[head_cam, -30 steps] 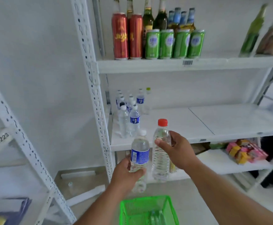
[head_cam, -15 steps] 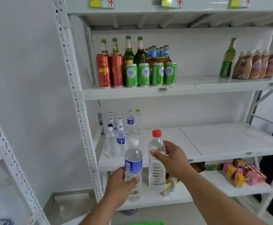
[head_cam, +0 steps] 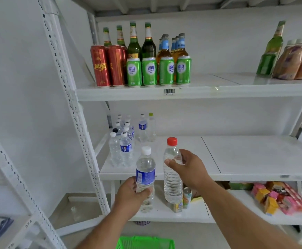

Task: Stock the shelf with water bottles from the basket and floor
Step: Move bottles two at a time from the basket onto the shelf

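Both forearms reach forward toward the white shelf (head_cam: 236, 177). The left hand (head_cam: 130, 194) grips the lower body of a blue-labelled bottle (head_cam: 145, 175) with a white cap, held upright. The right hand (head_cam: 189, 169) pinches a red-capped bottle (head_cam: 172, 175) near its shoulder, also upright, just in front of the shelf's edge. More water bottles (head_cam: 125, 141) stand at the shelf's back left. Above, green cans (head_cam: 158, 71) read "LAOSHAN". A green basket (head_cam: 144, 242) sits below.

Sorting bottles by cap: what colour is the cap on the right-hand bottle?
Red cap, clearest in the head view.
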Motion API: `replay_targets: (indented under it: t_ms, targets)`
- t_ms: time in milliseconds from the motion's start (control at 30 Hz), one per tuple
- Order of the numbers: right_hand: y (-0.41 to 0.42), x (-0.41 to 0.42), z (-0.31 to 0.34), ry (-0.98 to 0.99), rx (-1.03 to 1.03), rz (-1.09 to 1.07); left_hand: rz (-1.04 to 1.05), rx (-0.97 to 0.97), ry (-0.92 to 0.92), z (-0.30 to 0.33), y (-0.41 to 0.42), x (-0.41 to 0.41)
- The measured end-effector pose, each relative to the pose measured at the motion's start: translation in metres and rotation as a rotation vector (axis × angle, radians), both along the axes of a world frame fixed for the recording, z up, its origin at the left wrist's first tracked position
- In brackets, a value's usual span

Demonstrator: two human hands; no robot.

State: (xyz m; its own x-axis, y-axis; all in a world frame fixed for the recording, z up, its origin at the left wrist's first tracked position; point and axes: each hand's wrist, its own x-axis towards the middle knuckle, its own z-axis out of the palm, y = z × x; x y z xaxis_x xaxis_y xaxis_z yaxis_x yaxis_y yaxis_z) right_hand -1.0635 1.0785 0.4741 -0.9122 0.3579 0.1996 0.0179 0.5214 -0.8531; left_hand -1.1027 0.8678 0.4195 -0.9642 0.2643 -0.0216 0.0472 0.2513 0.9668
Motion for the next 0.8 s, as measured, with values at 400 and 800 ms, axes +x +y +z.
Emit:
replay_targets:
  t_ms: [400, 800]
  targets:
    - [0.039, -0.097, -0.012, -0.035, 0.009, -0.016, 0.053, -0.002, -0.005, -0.019, 0.044, -0.097]
    - [0.048, -0.209, -0.029, -0.086, 0.026, -0.045, 0.024, -0.054, -0.023, -0.037, 0.061, -0.220]
